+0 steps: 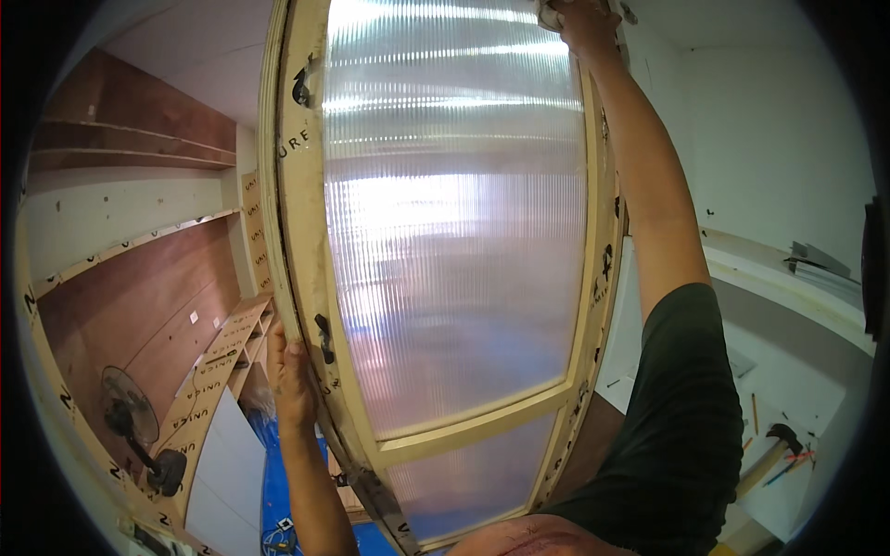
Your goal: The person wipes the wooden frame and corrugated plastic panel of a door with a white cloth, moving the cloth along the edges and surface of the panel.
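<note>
A tall door (482,414) stands upright before me, its pale yellow frame covered in tape and holding a ribbed, translucent panel (454,278). My left hand (293,380) is closed around the door's left edge, close to a small dark fitting (324,338). High up at the right, my right hand (589,26) presses a crumpled whitish cloth (550,15) against the top of the frame and panel. Part of the cloth and some fingers are cut off by the picture's upper edge.
On the left, a black fan (139,422) stands by a long taped shelf (215,371). Blue sheeting (269,463) covers the floor below. To the right, a white surface (705,422) carries a hammer (771,459), pencils and small tools. Metal pieces (820,264) lie on a ledge.
</note>
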Available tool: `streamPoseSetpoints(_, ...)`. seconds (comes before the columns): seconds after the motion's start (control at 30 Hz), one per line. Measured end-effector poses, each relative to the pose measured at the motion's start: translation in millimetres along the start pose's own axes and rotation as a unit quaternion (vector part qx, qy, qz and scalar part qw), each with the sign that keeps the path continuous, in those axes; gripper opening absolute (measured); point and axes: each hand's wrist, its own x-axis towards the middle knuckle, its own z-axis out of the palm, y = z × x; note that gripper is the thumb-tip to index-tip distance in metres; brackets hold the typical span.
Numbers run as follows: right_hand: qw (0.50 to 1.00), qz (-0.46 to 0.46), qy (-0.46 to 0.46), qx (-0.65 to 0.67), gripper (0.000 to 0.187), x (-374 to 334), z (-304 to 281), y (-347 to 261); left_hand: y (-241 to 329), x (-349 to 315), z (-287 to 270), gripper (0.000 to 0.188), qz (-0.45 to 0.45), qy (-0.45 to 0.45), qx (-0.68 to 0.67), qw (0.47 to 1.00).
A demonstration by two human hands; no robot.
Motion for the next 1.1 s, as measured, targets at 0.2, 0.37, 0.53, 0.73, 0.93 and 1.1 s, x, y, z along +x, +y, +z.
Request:
streamPoseSetpoints(0.2, 0.982, 0.163, -0.096, 0.003, 0.043, 20, -1, -85, -1, -2, -2, 0.052, -0.003, 0.003, 0.019, 1.000)
streamPoseSetpoints(0.37, 0.942, 0.130, 0.079, 0.299, 0.044, -14, -80, -242, 3, -5, -4, 0.053, 0.003, 0.010, 0.035, 0.999)
streamPoseSetpoints(0.53, 0.989, -0.081, 0.020, 0.126, 0.029, 28, -56, -177, 0, -3, -9, 0.055, 0.019, -0.008, 0.030, 0.999)
streamPoseSetpoints(0.73, 0.989, 0.113, -0.068, 0.063, 0.035, -5, -31, -45, 4, -6, -4, 0.051, 0.008, 0.015, 0.039, 0.999)
streamPoseSetpoints(0.93, 0.953, 0.186, -0.004, 0.239, 0.027, 31, -7, -127, -2, 1, 10, 0.049, 0.019, -0.013, 0.020, 1.000)
streamPoseSetpoints(1.1, 0.944, 0.041, -0.026, 0.325, 0.028, 20, -92, -248, -1, -4, -7, 0.048, 0.020, -0.009, 0.018, 1.000)
